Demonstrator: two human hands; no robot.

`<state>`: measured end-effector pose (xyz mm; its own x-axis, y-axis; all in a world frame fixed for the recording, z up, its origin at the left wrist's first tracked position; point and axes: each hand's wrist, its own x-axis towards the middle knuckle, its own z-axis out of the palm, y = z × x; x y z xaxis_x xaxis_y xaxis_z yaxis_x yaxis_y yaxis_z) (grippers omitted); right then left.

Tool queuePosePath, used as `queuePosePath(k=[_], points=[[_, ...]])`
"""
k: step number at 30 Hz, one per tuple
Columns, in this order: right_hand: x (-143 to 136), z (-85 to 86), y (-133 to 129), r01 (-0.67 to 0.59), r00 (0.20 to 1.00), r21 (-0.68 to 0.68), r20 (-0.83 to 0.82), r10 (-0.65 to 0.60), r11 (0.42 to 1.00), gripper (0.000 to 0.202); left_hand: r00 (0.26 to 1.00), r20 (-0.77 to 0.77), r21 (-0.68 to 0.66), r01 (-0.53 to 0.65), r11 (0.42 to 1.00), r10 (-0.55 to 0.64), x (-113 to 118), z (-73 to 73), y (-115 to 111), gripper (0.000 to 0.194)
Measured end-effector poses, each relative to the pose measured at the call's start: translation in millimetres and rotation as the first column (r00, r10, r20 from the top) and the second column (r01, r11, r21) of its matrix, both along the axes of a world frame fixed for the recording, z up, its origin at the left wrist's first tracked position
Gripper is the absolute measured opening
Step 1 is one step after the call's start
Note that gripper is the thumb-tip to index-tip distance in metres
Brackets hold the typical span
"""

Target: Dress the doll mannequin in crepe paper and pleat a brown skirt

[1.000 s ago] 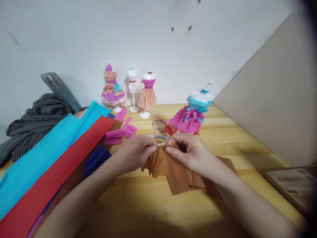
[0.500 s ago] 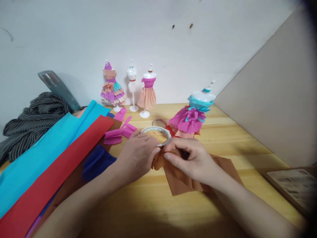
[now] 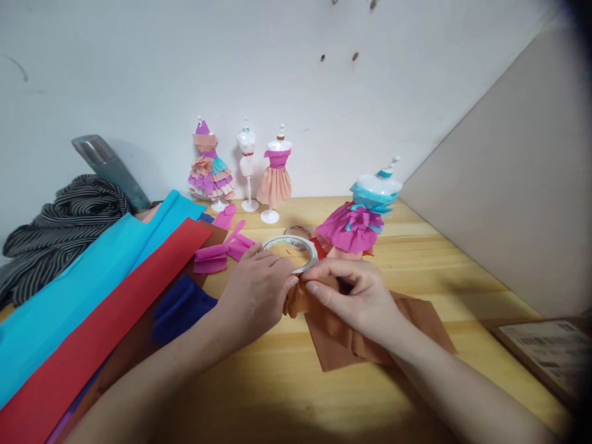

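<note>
My left hand [image 3: 256, 290] is closed around the near side of a white tape roll [image 3: 314, 256], its fingers lying over the rim. Below the roll hangs a gathered orange-brown crepe paper piece [image 3: 295, 302], close to the left thumb. With thumb and index finger pinched at the edge of that paper, just under the roll, my right hand [image 3: 358, 299] faces the left one. Whether a strip of tape is also in the pinch cannot be made out. Under my right hand lies a brown crepe paper sheet [image 3: 328, 351], partly covered by the wrist.
Three small mannequins [image 3: 276, 176] stand by the wall; a larger one in a pink and blue paper dress [image 3: 354, 228] leans at right. Blue [image 3: 92, 271] and red crepe paper [image 3: 120, 302], pink scraps [image 3: 210, 259] and striped cloth [image 3: 69, 228] lie left. A box [image 3: 546, 351] sits right.
The whole view has shifted slightly, with the background a little lower. Both hands keep their grip on the tape roll and paper, nearly unmoved.
</note>
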<state>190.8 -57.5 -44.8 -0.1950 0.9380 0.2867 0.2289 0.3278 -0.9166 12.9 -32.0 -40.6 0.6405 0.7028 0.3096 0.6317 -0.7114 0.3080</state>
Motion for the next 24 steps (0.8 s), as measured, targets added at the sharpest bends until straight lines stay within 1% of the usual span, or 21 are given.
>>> queuePosePath(k=[4,8,11,18,24], points=[[1.8,-1.4,1.3,-0.005,1.000,0.002,0.029,0.005,1.000,0.010,1.000,-0.012,-0.012,0.012,1.000,-0.012,-0.6,0.7,-0.2,0.025],[6.0,-0.7,3.4,0.068,0.986,0.071,0.149,-0.078,0.995,0.013,1.000,-0.018,0.001,0.001,1.000,-0.001,0.1,-1.1,0.1,0.024],[8.2,-0.2,4.6,0.103,0.972,0.090,0.204,-0.119,0.991,0.016,1.000,-0.010,0.009,-0.001,1.000,0.001,0.6,-1.9,0.3,0.023],[6.6,-2.4,6.4,0.109,0.965,0.136,0.223,-0.137,0.985,0.022,1.000,0.021,0.018,0.014,1.000,-0.014,0.7,-0.4,-0.1,0.025],[4.1,-6.6,7.7,0.127,0.966,0.102,0.211,-0.147,0.987,0.025,1.000,0.000,0.014,0.000,1.000,0.000,2.0,-0.4,-0.5,0.026]])
